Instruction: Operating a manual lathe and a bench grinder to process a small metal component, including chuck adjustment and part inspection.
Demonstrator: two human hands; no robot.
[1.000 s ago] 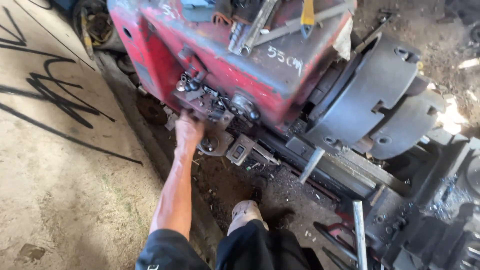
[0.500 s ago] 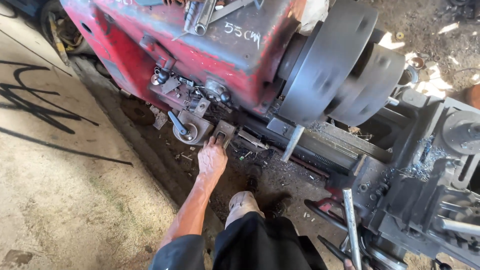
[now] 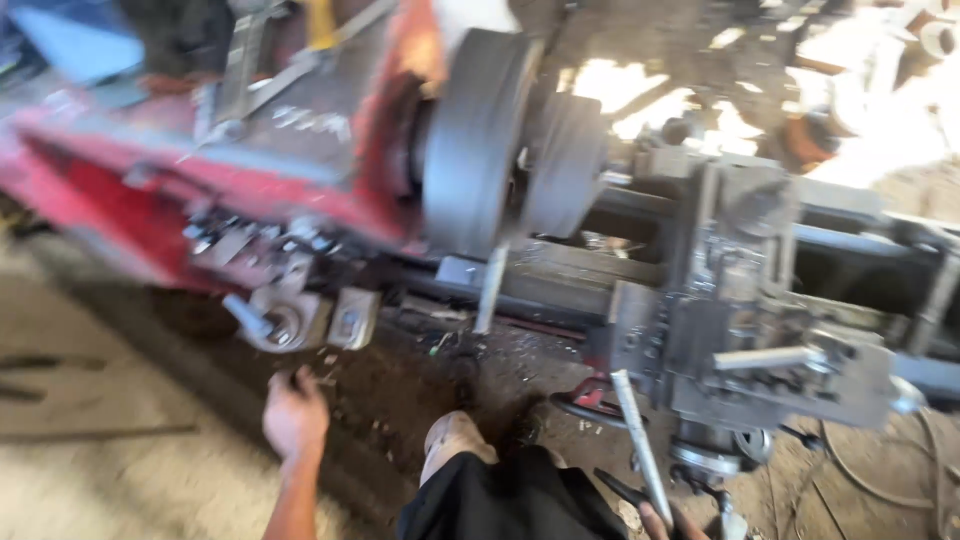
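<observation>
My left hand (image 3: 295, 415) hangs empty, fingers loosely curled, lower left below the lathe's lever (image 3: 252, 318); right hand (image 3: 668, 522) fingers I cannot tell.

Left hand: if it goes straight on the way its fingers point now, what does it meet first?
Probably the grey lever boss low on the red lathe headstock, just above the left hand. Only dirt floor shows between them; the frame is blurred, so depth is uncertain.
</observation>
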